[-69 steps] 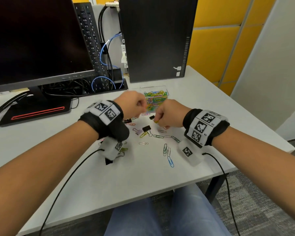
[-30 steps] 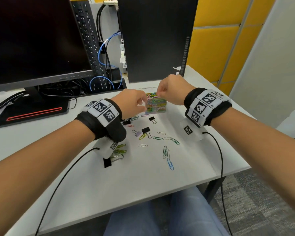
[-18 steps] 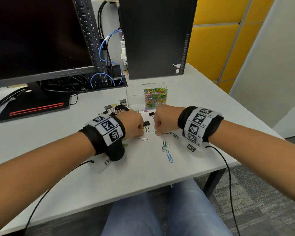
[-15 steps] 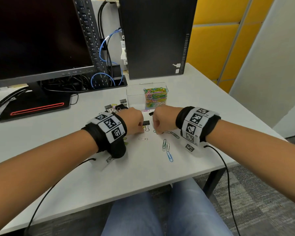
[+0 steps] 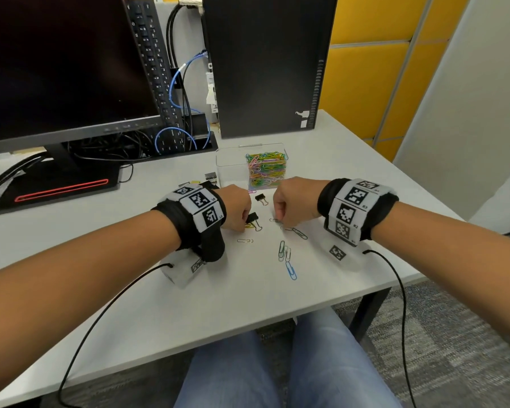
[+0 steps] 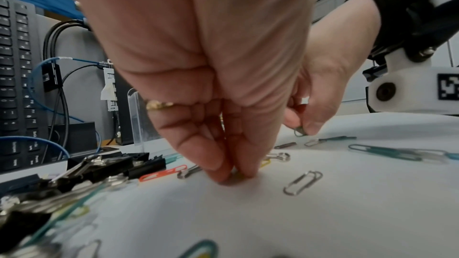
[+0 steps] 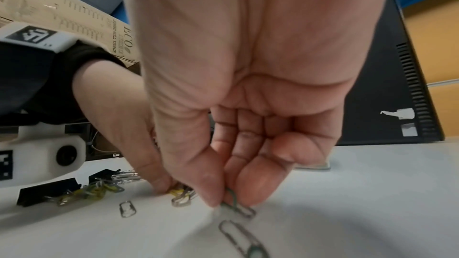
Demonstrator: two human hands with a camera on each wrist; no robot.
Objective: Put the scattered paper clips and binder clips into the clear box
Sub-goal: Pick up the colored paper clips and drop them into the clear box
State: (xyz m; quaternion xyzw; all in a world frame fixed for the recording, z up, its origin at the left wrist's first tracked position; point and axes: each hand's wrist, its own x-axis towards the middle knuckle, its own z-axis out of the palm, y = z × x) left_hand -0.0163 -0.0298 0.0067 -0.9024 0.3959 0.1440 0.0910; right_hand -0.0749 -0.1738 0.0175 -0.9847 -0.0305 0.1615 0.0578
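Just short of the clear plastic box (image 5: 233,169) on the white worktop (image 5: 248,290): left hand (image 6: 223,144) grip pinched narrow on a yellow paper clip (image 7: 177,191); right hand (image 7: 233,174) grip pinching a grey-green paper clip (image 7: 232,201).

Monitor (image 5: 56,69), upright keyboard (image 5: 156,72), PC tower (image 5: 265,63).

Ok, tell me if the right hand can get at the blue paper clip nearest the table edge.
Probably yes: the blue paper clip lies alone on bare table, nothing over it. But the right hand is pinching a green paper clip.
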